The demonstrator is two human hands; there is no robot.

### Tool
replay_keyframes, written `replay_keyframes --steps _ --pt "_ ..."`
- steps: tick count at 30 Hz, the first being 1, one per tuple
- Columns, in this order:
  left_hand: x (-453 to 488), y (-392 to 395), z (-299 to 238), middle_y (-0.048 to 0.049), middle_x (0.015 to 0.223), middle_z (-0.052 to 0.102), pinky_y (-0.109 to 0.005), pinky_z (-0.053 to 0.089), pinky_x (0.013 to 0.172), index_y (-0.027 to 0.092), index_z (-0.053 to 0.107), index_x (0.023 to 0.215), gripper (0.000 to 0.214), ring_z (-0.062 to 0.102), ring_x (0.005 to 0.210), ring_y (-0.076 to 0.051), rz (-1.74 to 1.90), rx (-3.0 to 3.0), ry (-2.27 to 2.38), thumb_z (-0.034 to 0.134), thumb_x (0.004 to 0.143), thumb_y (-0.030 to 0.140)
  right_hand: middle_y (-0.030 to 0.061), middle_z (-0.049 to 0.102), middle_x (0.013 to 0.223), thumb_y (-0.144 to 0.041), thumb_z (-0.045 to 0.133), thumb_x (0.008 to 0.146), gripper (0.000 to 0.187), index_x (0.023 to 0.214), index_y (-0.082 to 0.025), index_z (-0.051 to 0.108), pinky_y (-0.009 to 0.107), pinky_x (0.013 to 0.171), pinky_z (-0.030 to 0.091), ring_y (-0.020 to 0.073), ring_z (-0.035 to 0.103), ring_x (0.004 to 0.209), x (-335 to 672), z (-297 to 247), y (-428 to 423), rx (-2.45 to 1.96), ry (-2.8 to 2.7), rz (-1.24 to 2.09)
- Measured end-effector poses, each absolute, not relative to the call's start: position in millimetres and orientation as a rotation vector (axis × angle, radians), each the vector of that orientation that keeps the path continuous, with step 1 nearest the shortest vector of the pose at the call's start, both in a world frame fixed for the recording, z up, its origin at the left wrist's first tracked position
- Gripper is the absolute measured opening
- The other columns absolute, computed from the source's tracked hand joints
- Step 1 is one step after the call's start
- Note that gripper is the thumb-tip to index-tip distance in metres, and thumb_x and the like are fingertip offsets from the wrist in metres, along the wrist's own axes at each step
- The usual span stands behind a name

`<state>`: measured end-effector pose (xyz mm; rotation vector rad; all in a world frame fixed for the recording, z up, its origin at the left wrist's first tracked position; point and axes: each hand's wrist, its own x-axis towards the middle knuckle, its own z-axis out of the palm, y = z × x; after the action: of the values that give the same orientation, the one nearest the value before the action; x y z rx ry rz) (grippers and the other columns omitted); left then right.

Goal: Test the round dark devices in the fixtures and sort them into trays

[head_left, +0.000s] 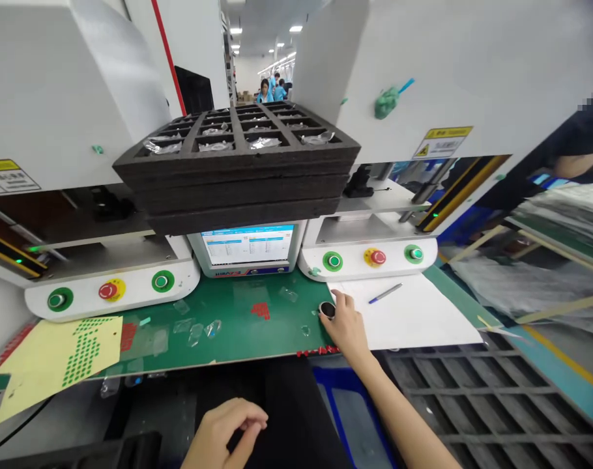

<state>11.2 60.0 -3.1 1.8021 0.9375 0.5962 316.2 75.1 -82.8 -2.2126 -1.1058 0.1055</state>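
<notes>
My right hand (348,322) reaches over the front of the green work surface (247,339). Its fingers grip a small round black disc with a silver rim (328,310), like a watch case; its exact kind is unclear. Beside that hand lies a white paper sheet (423,319) with a blue-capped pen (385,293). My left hand (225,430) hovers over my lap, below the table edge. Its fingers are curled, thumb close to the forefinger, and nothing shows in them. Clear film scraps (212,327) lie left of the disc.
Two white press machines flank a screen (247,246). Stacked black foam trays (247,176) holding bagged parts overhang it. Green buttons and red stop knobs (377,257) line the machine fronts. Yellow sticker sheets (62,358) lie left. A black compartment tray (492,397) sits lower right; people are behind.
</notes>
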Motion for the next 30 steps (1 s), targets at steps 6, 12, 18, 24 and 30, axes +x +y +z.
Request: replay_keyframes --steps 6,12,18,24,30 --pt "25.3 68.1 -27.5 -0.0075 0.080 0.075 -0.027 0.051 0.071 0.021 0.074 0.087 0.035 0.068 0.075 -0.020 0.534 1.391 0.977 0.061 0.089 0.053 0.0165 0.058 0.116 -0.026 0.059 0.077 0.054 0.127 -0.016 0.041 0.044 0.080 0.057 0.0260 0.068 0.090 279.0 -67.3 49.1 -1.963 -1.261 0.117" --pt "42.7 66.6 -42.6 -0.0040 0.066 0.065 -0.020 0.043 0.048 0.013 0.072 0.099 0.061 0.055 0.054 -0.011 0.596 0.787 0.806 0.068 0.076 0.069 0.0152 0.053 0.136 -0.014 0.051 0.085 0.047 0.130 -0.024 0.045 0.037 0.091 0.058 0.0236 0.059 0.122 193.2 -38.5 12.1 -1.451 -1.718 0.342" --pt "21.0 66.5 -43.5 -0.0044 0.062 0.065 -0.018 0.031 0.042 0.008 0.070 0.090 0.063 0.043 0.044 -0.006 0.714 0.668 0.989 0.077 0.068 0.066 0.0117 0.063 0.125 -0.023 0.060 0.083 0.047 0.129 -0.023 0.048 0.040 0.096 0.056 0.0252 0.063 0.116 183.5 -37.6 50.0 -1.306 -1.697 0.566" --pt "-2.8 69.6 -46.9 -0.0135 0.076 0.075 -0.020 0.029 0.043 0.010 0.065 0.090 0.069 0.041 0.043 -0.006 0.797 0.707 1.109 0.070 0.067 0.074 0.0062 0.067 0.096 -0.018 0.055 0.090 0.019 0.109 -0.019 0.055 0.037 0.081 0.058 0.0189 0.069 0.086 160.7 -82.8 167.9 -1.369 -1.652 0.592" --pt "-22.5 65.9 -43.9 -0.0147 0.084 0.075 -0.022 0.035 0.048 0.011 0.064 0.095 0.064 0.044 0.049 -0.009 0.813 0.921 1.181 0.056 0.081 0.073 0.0064 0.063 0.108 -0.033 0.062 0.094 0.024 0.110 -0.014 0.061 0.039 0.084 0.056 0.0194 0.064 0.095 123.1 -102.2 237.3 -1.368 -1.901 0.664"
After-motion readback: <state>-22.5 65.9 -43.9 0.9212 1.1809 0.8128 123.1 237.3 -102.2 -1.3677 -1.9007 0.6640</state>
